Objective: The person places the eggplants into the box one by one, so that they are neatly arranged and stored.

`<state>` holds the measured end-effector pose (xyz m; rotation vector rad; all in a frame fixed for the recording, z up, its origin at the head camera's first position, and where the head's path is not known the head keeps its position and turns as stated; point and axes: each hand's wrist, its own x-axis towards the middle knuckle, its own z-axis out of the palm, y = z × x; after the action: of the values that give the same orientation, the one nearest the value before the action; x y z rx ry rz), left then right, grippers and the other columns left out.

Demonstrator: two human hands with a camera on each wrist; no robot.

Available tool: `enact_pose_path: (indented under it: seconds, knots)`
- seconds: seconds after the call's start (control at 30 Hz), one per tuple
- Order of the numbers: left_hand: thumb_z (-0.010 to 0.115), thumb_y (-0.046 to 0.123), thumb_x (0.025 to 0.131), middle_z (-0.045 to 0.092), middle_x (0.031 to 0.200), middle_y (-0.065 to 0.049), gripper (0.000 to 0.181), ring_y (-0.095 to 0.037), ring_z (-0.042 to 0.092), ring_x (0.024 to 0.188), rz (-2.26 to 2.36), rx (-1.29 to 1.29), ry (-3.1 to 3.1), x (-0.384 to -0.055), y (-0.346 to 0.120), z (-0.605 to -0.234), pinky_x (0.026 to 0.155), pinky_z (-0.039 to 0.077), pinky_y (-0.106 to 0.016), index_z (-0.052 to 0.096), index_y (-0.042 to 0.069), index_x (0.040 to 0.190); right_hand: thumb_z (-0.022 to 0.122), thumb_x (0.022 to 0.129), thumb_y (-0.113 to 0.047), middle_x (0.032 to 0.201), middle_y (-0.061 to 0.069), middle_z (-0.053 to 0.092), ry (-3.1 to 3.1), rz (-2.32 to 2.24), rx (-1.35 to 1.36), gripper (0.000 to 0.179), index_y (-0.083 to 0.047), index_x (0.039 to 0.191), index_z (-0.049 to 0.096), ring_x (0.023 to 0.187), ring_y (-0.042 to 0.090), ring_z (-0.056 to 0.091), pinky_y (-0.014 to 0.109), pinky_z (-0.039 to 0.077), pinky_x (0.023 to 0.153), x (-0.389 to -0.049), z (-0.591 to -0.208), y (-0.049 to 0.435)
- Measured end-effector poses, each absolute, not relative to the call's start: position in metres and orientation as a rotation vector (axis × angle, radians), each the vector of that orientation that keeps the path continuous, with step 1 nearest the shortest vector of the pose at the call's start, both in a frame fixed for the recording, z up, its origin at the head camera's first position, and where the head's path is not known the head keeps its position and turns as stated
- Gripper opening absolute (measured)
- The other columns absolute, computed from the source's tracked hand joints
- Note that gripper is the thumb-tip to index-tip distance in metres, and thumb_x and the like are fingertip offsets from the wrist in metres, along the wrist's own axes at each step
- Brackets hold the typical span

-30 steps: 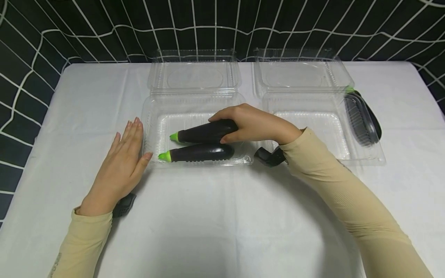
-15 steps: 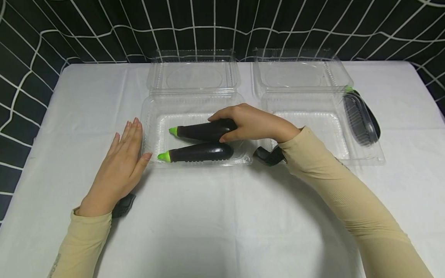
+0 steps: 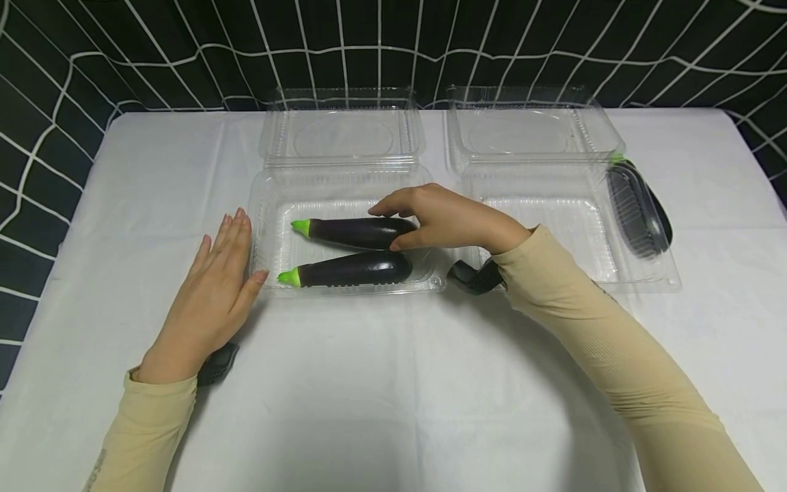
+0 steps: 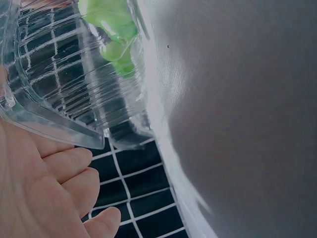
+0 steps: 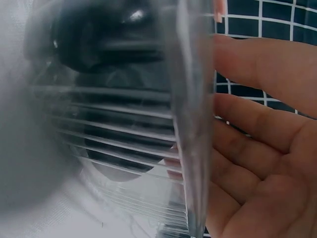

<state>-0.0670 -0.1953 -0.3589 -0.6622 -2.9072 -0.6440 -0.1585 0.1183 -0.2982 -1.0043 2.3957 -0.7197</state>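
Two dark eggplants with bright green stems lie side by side in the left clear plastic clamshell box, stems to the left. My right hand is over the right end of the back eggplant, fingers and thumb spread loosely around it. The front eggplant lies near the box's front wall. In the right wrist view the fingers look relaxed, and the dark ends show through the box wall. My left hand is held flat with straight fingers at the box's left side. Green stems show through the plastic in the left wrist view.
A second clear clamshell box stands to the right, its lid folded back. Behind its right wall another dark eggplant lies on the white tablecloth. Dark grid-patterned cloth rises behind the table.
The back eggplant has come down from the right hand's grip into the box, its stem end shifting a little left. Fingers have loosened around it. The left hand stays put.
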Motion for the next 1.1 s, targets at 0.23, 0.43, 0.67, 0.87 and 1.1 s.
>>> enact_pose_path:
  seconds: [0.23, 0.43, 0.67, 0.87, 1.1]
  knots:
    - [0.031, 0.04, 0.103, 0.012, 0.154, -0.02, 0.067, -0.029, 0.009, 0.143, -0.641, -0.662, -2.904, -0.067, -0.195, -0.358, 0.114, 0.007, -0.048, 0.015, -0.009, 0.146, 0.07, 0.083, -0.007, 0.123, 0.015, 0.061, 2.437, -0.804, -0.984, 0.043, 0.003, 0.124, 0.059, 0.109, 0.03, 0.059, 0.038, 0.045, 0.095, -0.159, -0.297, 0.117]
    - [0.03, 0.04, 0.103, 0.012, 0.154, -0.02, 0.067, -0.029, 0.009, 0.143, -0.644, -0.665, -2.904, -0.066, -0.195, -0.358, 0.114, 0.007, -0.047, 0.015, -0.008, 0.147, 0.068, 0.084, -0.004, 0.116, 0.016, 0.064, 2.494, -0.914, -0.906, 0.036, 0.003, 0.119, 0.062, 0.106, 0.028, 0.061, 0.035, 0.047, 0.091, -0.162, -0.292, 0.12]
    - [0.03, 0.041, 0.103, 0.012, 0.155, -0.019, 0.068, -0.028, 0.008, 0.143, -0.64, -0.665, -2.911, -0.067, -0.195, -0.358, 0.114, 0.006, -0.047, 0.014, -0.008, 0.147, 0.067, 0.085, -0.001, 0.111, 0.016, 0.066, 2.564, -1.065, -0.739, 0.029, 0.003, 0.114, 0.064, 0.101, 0.025, 0.064, 0.033, 0.05, 0.087, -0.17, -0.283, 0.132]
    - [0.031, 0.04, 0.103, 0.011, 0.155, -0.019, 0.067, -0.028, 0.008, 0.143, -0.64, -0.663, -2.91, -0.067, -0.196, -0.359, 0.114, 0.006, -0.047, 0.014, -0.008, 0.147, 0.067, 0.087, -0.006, 0.105, 0.014, 0.068, 2.623, -1.241, -0.551, 0.023, 0.001, 0.109, 0.067, 0.09, 0.016, 0.065, 0.025, 0.049, 0.081, -0.187, -0.274, 0.142]
    - [0.03, 0.04, 0.103, 0.01, 0.155, -0.019, 0.068, -0.028, 0.007, 0.143, -0.641, -0.668, -2.917, -0.067, -0.195, -0.359, 0.114, 0.006, -0.047, 0.014, -0.008, 0.147, 0.067, 0.086, -0.007, 0.099, 0.008, 0.068, 2.593, -1.411, -0.386, 0.027, 0.005, 0.111, 0.065, 0.086, 0.009, 0.064, 0.024, 0.049, 0.081, -0.208, -0.276, 0.15]
